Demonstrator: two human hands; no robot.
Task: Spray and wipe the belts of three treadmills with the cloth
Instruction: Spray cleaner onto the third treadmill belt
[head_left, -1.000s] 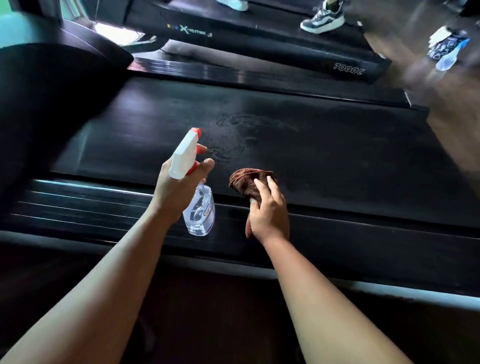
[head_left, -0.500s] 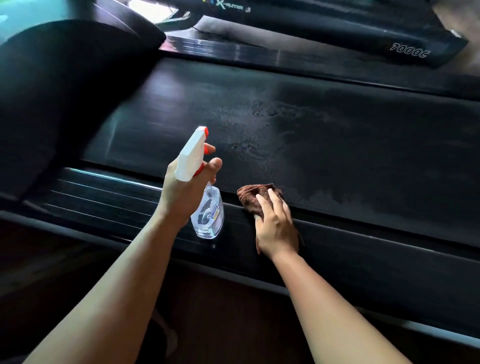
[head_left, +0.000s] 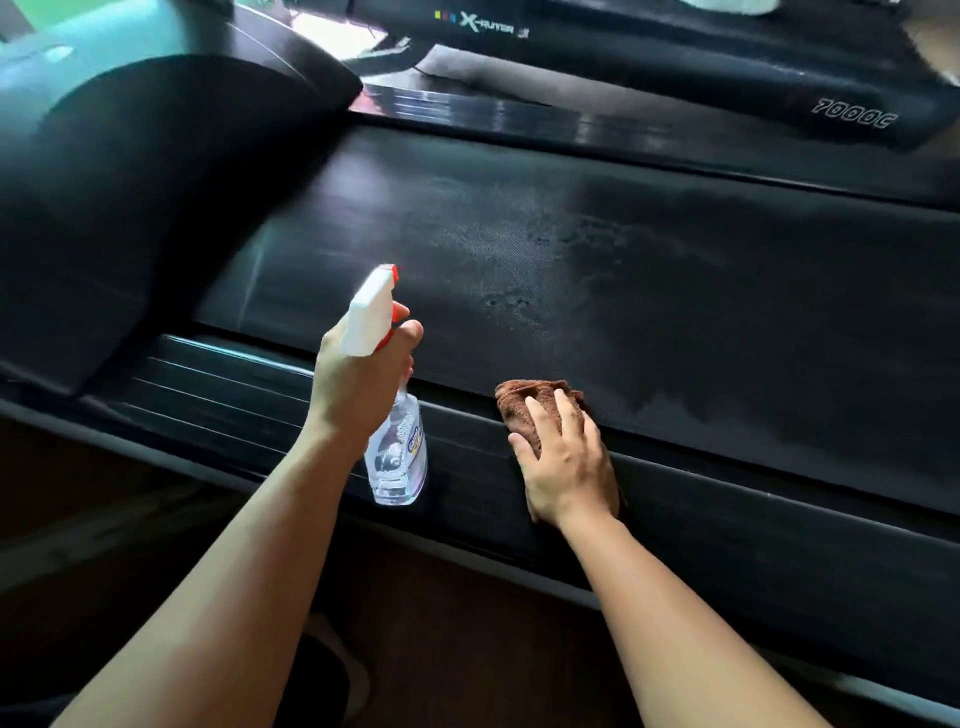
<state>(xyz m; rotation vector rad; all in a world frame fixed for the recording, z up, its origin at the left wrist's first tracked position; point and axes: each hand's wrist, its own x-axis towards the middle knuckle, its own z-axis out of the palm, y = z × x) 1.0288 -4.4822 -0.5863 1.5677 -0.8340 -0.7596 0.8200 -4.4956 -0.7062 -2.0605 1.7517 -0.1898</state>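
**Head view, near treadmill.** My left hand (head_left: 358, 384) grips a clear spray bottle (head_left: 397, 457) by its white head, with one finger on the red trigger and the nozzle aimed at the black belt (head_left: 727, 322). The bottle hangs above the ribbed side rail (head_left: 234, 395) at the belt's near edge. My right hand (head_left: 566, 467) lies with fingers nearly straight on a brown cloth (head_left: 522, 397), pressing it down where the belt's near edge meets the rail. The cloth is bunched, part on the belt and part on the rail.

A damp, mottled patch (head_left: 545, 249) shows around the belt's middle, beyond the nozzle. To the right the surface looks darker and streaked; I cannot tell whether that area is wetted or wiped. Toward the motor hood (head_left: 130, 208) at the left end the belt appears dry.

Progress, as I judge it: this belt is sprayed in part, and wiping has barely covered it. A second treadmill (head_left: 675, 73) marked 7000C lies past the far edge. I cannot tell whether its belt has been cleaned, and a third is out of view. Most of the task appears to remain.
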